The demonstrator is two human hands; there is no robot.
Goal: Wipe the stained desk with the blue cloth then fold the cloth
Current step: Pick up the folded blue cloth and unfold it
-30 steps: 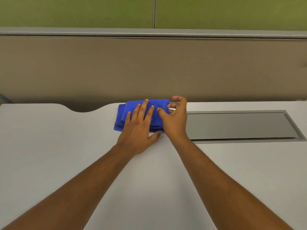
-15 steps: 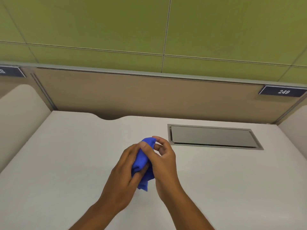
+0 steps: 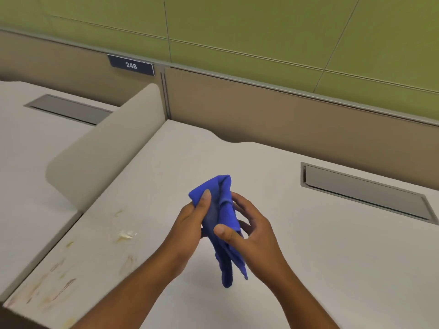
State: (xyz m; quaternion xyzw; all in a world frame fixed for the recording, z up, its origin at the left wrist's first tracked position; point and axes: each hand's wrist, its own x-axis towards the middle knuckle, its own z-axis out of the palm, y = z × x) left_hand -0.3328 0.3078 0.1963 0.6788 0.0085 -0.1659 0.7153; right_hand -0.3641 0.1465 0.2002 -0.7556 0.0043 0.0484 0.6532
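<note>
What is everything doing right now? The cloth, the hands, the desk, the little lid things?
blue cloth: bunched, held up off the desk, tail hanging down.
left hand: gripping the cloth, thumb on top.
right hand: pinching the cloth with its thumb.
desk: stained and smeared along its left edge, not yet wiped.
cable hatch: lid shut.
far hatch: lid shut.

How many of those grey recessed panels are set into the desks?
2. One grey panel lies in the near desk, right of the hands; the other grey panel lies in the neighbouring desk, far left, behind the divider. More may lie outside view.

Soft cloth [image 3: 223, 210]; matt, smooth desk [image 3: 308, 257]; hatch [image 3: 363, 193] possibly metal.
</note>
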